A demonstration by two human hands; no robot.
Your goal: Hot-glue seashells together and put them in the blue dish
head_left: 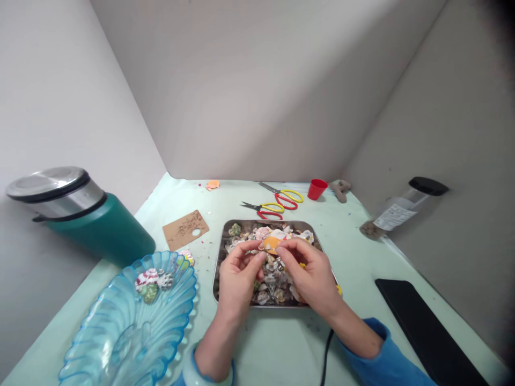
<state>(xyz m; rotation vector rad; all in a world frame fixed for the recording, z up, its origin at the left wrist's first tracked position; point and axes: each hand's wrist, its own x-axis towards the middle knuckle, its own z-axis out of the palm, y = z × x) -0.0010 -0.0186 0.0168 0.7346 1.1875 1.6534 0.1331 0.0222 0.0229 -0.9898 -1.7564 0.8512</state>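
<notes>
Both hands meet over a metal tray (214, 279) filled with seashells. My left hand (241, 273) is closed in a pinch, with a small brownish shell (262, 247) at its thumb and fingertips. Close beside it, my right hand (309, 271) also pinches with thumb and forefinger; what sits between those fingertips is too small to make out. A flat orange piece (272, 244) shows just behind the fingertips; whether it is held or lies on the shells, I cannot tell. A green, bumpy shell (235, 229) rests in the tray's far left corner.
A blue scalloped dish (161, 327) with several shells stands at left, beside a green tumbler (100, 225). Behind the tray lie two scissors (277, 210), a red cup (317, 189) and a brown card (185, 230). At right are a jar (396, 212) and a black slab (418, 321).
</notes>
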